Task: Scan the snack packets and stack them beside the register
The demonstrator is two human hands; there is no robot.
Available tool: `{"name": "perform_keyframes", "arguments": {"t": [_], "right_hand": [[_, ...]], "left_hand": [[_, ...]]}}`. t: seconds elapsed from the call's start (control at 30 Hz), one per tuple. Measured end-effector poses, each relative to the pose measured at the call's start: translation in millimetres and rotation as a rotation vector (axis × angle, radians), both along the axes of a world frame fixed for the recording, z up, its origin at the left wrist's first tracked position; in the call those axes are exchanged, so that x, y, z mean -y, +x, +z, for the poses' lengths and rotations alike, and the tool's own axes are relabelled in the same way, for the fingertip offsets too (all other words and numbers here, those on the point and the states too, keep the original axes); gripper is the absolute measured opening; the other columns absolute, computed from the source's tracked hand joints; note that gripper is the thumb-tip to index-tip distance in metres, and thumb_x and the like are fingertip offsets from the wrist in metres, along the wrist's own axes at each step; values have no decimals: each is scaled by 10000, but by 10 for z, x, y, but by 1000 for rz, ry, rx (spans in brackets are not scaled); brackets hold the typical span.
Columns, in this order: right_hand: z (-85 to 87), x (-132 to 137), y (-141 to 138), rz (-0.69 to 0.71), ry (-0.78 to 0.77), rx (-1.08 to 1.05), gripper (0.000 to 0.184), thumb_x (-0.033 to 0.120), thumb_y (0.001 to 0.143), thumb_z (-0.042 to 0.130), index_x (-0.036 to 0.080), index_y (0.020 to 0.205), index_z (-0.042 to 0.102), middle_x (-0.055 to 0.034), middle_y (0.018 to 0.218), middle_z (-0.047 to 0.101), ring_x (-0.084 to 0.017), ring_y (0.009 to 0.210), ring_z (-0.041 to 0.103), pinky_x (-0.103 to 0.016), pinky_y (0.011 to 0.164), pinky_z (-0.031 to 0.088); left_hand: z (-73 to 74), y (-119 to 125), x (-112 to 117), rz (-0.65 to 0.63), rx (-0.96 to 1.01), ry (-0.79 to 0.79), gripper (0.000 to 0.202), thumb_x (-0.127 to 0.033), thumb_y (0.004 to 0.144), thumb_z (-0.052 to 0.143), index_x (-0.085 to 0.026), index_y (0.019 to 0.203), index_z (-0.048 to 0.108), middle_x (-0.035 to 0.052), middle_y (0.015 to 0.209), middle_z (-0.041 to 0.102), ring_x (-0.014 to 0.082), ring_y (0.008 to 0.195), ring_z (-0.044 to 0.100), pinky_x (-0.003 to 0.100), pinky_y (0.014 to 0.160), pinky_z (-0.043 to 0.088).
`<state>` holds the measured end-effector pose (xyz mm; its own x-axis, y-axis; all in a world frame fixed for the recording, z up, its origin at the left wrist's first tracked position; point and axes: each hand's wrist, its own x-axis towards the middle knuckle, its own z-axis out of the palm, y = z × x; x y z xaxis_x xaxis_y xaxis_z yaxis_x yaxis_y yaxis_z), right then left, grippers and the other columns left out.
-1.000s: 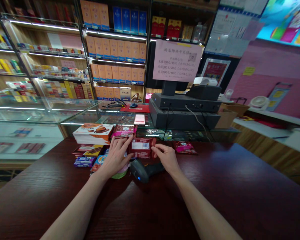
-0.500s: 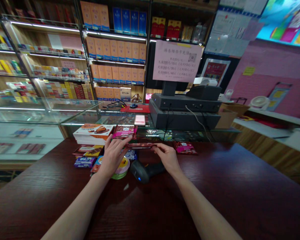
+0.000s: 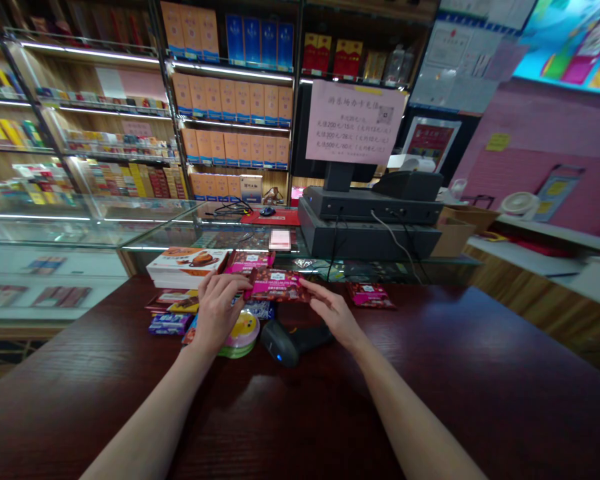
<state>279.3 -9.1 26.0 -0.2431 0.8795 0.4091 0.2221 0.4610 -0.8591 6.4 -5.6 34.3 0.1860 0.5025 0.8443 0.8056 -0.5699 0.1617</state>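
Note:
Between my two hands is a pink and brown hazelnut chocolate bar (image 3: pixel 277 287), its printed front facing me. My left hand (image 3: pixel 221 303) is closed on its left end, and my right hand (image 3: pixel 330 310) pinches its right end. Behind it lies a similar pink chocolate packet (image 3: pixel 250 260); another pink packet (image 3: pixel 371 295) rests to the right. Under the bar a black barcode scanner (image 3: pixel 285 343) with a blue light lies on the dark wooden counter (image 3: pixel 290 420). A round pink and green tub (image 3: pixel 243 333) sits beside my left hand, which partly hides it.
At the left stand white and orange boxes (image 3: pixel 187 267), with purple packets (image 3: pixel 170 325) and a yellow-brown packet (image 3: pixel 184 303) in front. A glass display case (image 3: pixel 205 233) runs behind the counter. The cash register (image 3: pixel 370 223) and monitor with a paper sign (image 3: pixel 355 123) stand at the back.
The chocolate bar was held nearly edge-on; now its front is tilted up toward me. My left fingers have drawn back and curled at its left end. The other goods stay put.

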Motion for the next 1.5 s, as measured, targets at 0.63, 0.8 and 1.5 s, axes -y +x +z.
{"name": "perform_keyframes", "arguments": {"t": [0.63,0.8,1.5], "right_hand": [[-99,-20,-124,-162,99,-28,545,431,832,740,252,1337,637,-87,1336,665,-263,1211,634,-446,1093,469],[-132,-39,-112,-161,131,1,570,416,836,740,252,1367,612,-88,1356,653,-260,1232,622,-447,1111,457],[-202,-128,4,-229,293,105,567,368,843,747,307,1383,587,-74,1421,585,-263,1344,521,-473,1162,394]], "left_hand": [[-43,19,-18,108,-102,-12,251,-171,892,580,-278,1087,697,30,1046,752,241,1002,645,445,1019,361],[-56,23,-32,55,-90,-29,252,-180,919,551,-262,1108,698,20,1000,763,214,954,663,450,1088,330],[-83,72,-65,-51,-73,-123,311,-345,984,521,-296,1261,655,28,1208,724,224,1145,619,605,1233,87]]}}
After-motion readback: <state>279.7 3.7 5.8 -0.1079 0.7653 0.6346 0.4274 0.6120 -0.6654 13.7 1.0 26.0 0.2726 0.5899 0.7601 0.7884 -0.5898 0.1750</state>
